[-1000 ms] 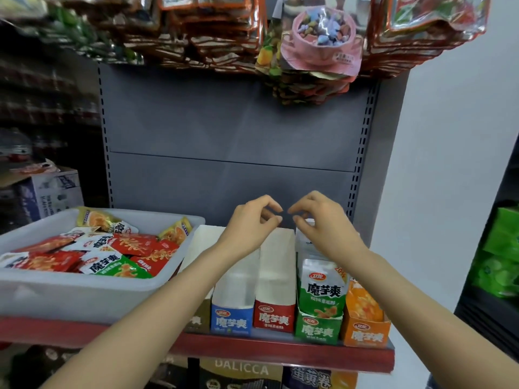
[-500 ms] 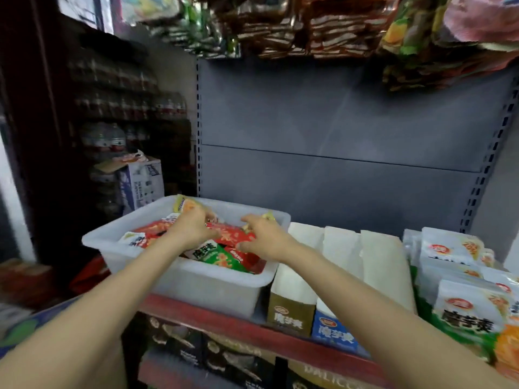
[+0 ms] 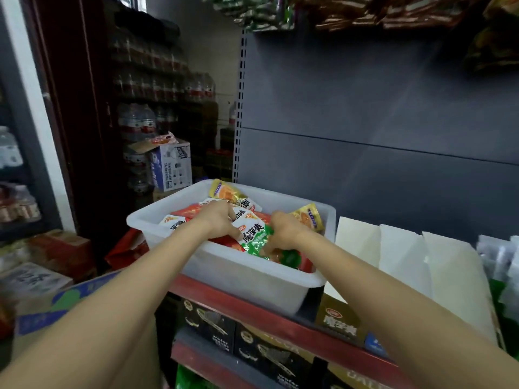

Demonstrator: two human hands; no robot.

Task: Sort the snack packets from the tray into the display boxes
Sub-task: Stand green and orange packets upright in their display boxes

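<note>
Change: half a second ago we had both hands just entering the tray (image 3: 224, 279); they now sit deeper among the packets, and a second before that they were raised together over the boxes (image 3: 404, 262).
Left hand: our left hand (image 3: 217, 220) lies on the pile at the tray's middle, fingers curled down onto a white-topped packet; we cannot tell whether it grips it or only presses on it.
Right hand: our right hand (image 3: 283, 234) is toward the tray's right side, fingers curled round the edge of the green packet (image 3: 257, 240), grasping it.
Green packet: it lies between our two hands, against the tray's near wall, its right part under our right fingers, its left edge touching our left fingertips.
Other packets: red ones lie under and around the hands; a yellow packet (image 3: 224, 192) leans at the far edge, another (image 3: 307, 217) at the far right corner.
Boxes: white-topped, standing just right of the tray on the red shelf (image 3: 252, 313); the farthest ones run off the right edge.
Hard to see: our palms and fingertips are hidden by the backs of our hands; the packet print is blurred.
</note>
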